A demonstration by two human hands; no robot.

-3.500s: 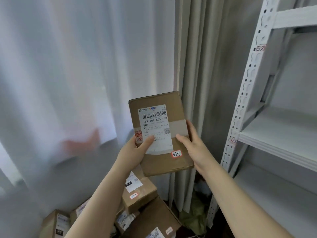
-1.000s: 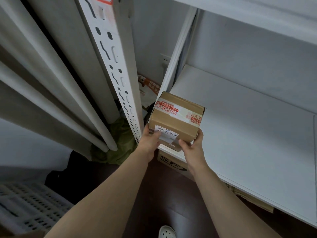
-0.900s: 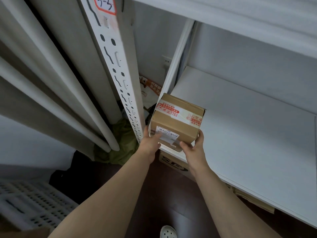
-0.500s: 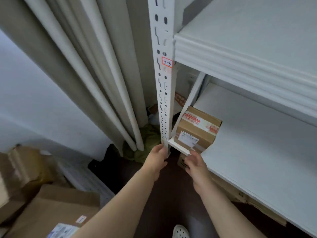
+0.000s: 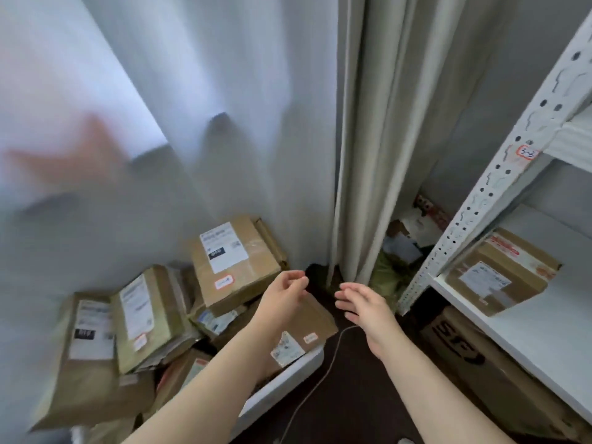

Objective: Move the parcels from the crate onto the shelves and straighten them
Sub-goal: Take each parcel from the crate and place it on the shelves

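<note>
A brown parcel with red tape and a white label stands at the left end of the white shelf, apart from both hands. Several cardboard parcels are piled in the white crate at lower left; the highest one has a white label and a small red-edged sticker. My left hand hovers over the pile with loosely curled fingers and holds nothing. My right hand hangs beside it, fingers relaxed and empty, between the crate and the shelf post.
The white perforated shelf post carries a small handwritten tag. A large cardboard box with black lettering lies under the shelf. Beige curtains hang behind the crate. A thin white cable runs over the dark floor.
Both hands let go of the parcel, which now stands on the shelf. They have swung left, away from the shelf edge and over the crate; the view has turned left with them.
</note>
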